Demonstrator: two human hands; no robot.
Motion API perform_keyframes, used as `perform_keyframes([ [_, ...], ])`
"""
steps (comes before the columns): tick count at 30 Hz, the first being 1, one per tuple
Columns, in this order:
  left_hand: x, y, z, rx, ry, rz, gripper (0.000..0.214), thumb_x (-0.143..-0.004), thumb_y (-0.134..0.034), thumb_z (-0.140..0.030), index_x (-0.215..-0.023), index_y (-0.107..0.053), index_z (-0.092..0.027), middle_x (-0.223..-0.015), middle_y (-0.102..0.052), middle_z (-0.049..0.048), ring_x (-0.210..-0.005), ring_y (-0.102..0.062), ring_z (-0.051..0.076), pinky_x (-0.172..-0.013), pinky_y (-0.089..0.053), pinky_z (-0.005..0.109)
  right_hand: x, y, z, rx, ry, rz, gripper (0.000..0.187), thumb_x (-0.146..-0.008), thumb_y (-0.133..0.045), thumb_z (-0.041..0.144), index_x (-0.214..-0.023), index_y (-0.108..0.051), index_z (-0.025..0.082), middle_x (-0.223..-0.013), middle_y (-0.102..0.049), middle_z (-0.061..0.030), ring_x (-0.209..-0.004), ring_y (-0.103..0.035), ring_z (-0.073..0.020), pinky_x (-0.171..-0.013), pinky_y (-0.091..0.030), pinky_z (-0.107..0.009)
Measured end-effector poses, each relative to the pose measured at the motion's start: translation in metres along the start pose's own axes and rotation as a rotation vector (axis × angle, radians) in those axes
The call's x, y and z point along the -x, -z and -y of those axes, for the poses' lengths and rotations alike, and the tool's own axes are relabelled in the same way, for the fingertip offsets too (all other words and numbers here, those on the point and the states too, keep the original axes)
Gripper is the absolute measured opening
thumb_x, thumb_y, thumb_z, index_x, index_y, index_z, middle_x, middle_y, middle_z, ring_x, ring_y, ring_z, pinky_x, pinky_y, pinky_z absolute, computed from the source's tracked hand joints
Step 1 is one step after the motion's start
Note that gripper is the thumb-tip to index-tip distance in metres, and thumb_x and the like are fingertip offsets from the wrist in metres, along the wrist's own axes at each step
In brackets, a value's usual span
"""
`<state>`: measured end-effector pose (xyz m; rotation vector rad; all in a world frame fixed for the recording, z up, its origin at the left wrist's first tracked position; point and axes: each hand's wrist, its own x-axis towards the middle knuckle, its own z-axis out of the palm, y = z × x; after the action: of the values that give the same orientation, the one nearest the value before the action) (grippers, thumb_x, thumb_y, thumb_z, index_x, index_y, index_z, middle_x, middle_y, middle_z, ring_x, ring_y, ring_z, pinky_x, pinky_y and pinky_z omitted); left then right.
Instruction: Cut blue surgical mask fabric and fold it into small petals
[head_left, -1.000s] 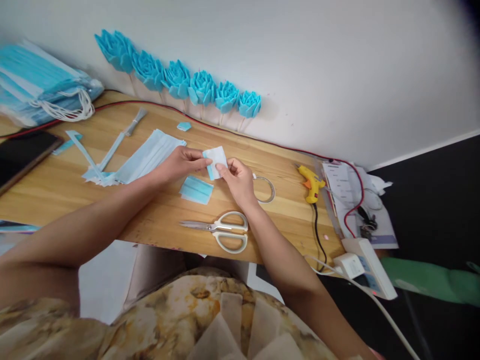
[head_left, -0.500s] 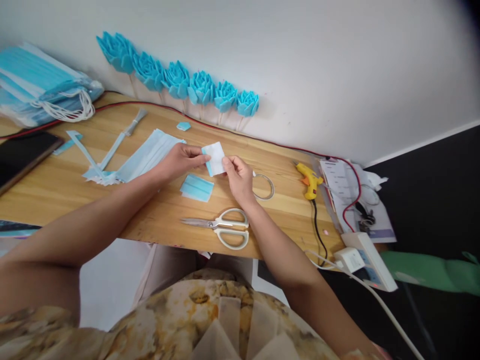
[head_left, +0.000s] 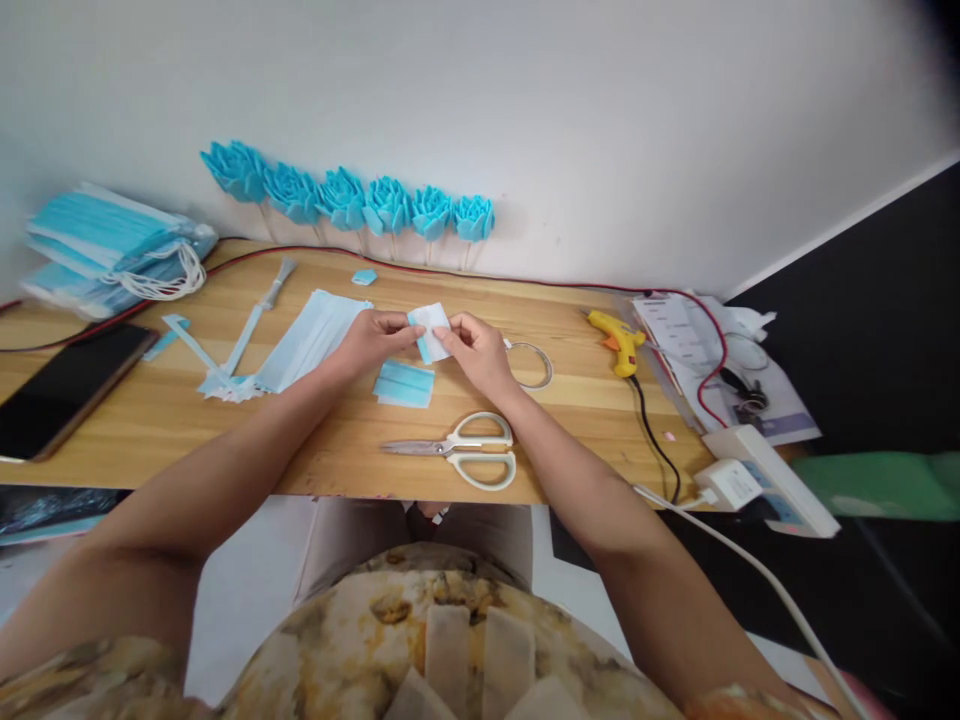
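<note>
Both hands hold one small piece of face-mask fabric (head_left: 432,326), white with a light blue edge, just above the wooden desk (head_left: 135,430). My left hand (head_left: 373,340) pinches its left side and my right hand (head_left: 475,352) pinches its right side. Directly below the piece lies a small stack of cut blue pieces (head_left: 405,384). White-handled scissors (head_left: 465,455) lie shut near the desk's front edge, under my right wrist. A ring of thin wire (head_left: 529,364) rests just right of my right hand.
Several blue fabric roses (head_left: 345,197) lean against the wall. Opened masks and cut strips (head_left: 300,335) lie left of my hands, a mask stack (head_left: 112,245) and a phone (head_left: 71,385) further left. At the right are a yellow glue gun (head_left: 615,340), papers and a power strip (head_left: 772,475).
The camera has tilted and shifted, so the desk sits more level in view. My hands keep hold of the small piece, with the fingers slightly closer together.
</note>
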<state>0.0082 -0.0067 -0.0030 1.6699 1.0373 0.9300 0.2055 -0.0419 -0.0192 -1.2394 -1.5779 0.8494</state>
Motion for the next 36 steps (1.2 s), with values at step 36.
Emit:
perform_keyframes([
  [36,0.007,-0.007,-0.010,0.090,0.000,0.090,0.046,-0.075,-0.078,-0.057,-0.058,-0.069,-0.015,-0.062,-0.066,0.0035,-0.060,-0.053,0.013,-0.058,-0.040,0.025,0.001,-0.001,0.005,0.033,0.119,-0.160,0.042,-0.094,-0.059,0.058,-0.078,-0.064,0.020,-0.065,-0.054,0.0034,-0.061,-0.045,-0.0110,-0.061,-0.037,-0.026],
])
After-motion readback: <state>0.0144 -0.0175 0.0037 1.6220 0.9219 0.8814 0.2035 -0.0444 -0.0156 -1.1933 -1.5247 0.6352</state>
